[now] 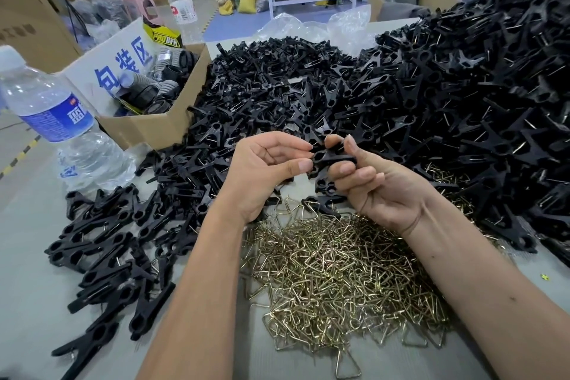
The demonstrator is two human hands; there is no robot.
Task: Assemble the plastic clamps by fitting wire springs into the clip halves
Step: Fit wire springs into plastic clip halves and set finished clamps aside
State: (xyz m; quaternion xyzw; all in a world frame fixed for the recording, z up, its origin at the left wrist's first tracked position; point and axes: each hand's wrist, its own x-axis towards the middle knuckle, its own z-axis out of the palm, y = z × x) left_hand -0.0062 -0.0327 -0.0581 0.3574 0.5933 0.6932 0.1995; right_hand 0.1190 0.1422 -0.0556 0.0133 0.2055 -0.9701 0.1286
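Both forearms raised over mid-surface. Left hand palm-up, thumb and forefinger pinching end of black clip halves. Right hand curled, gripping same clip halves. Wire springs heaped at near edge, below wrists.

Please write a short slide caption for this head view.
Both hands hold a black clip above a pile of wire springs.

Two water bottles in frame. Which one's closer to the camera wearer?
The large water bottle at the table's left edge, blue label, beside the cardboard box. The other bottle stands farther back, behind that box, with a white label.
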